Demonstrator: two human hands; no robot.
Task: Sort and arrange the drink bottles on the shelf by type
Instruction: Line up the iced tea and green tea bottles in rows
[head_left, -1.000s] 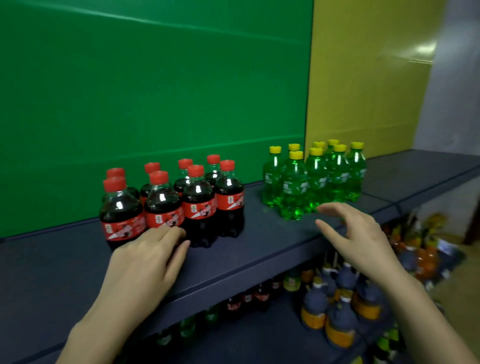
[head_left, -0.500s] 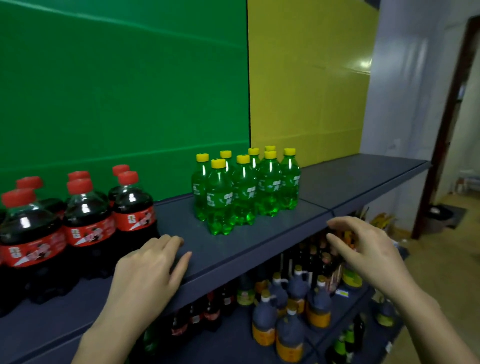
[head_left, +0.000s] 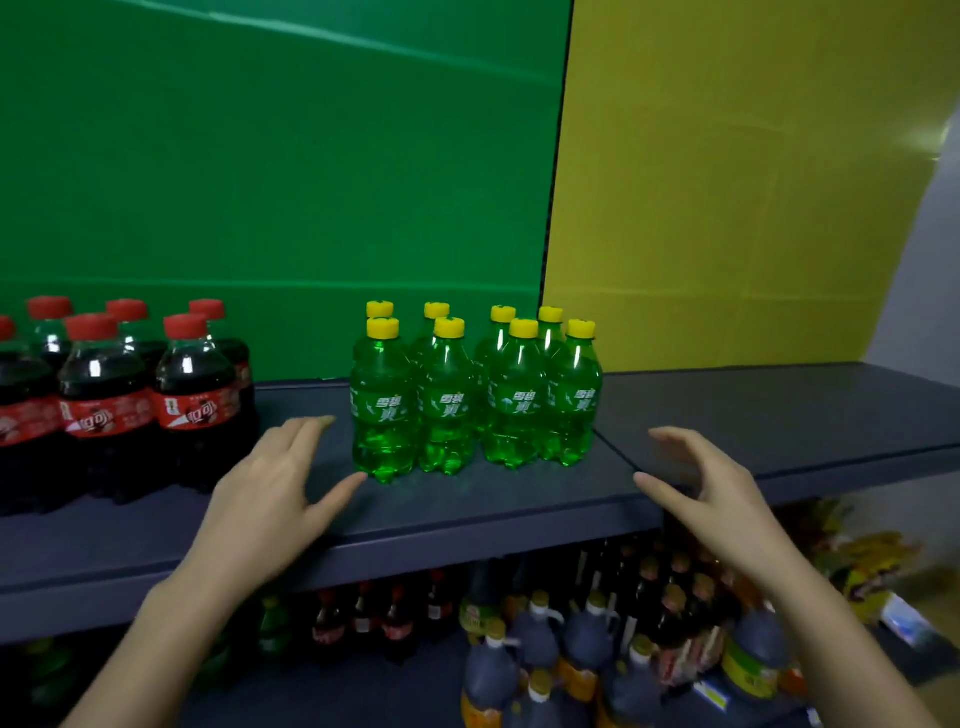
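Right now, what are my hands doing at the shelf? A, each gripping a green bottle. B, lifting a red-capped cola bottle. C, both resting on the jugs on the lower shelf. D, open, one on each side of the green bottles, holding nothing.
D: the left hand and right hand are open and empty, flanking the green yellow-capped bottles standing on the shelf.

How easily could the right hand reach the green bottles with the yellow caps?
Probably quite easily, yes. The right hand hovers open at the front of the shelf, just to the right of the green bottles. Only bare shelf lies between them, and nothing stands in the way.
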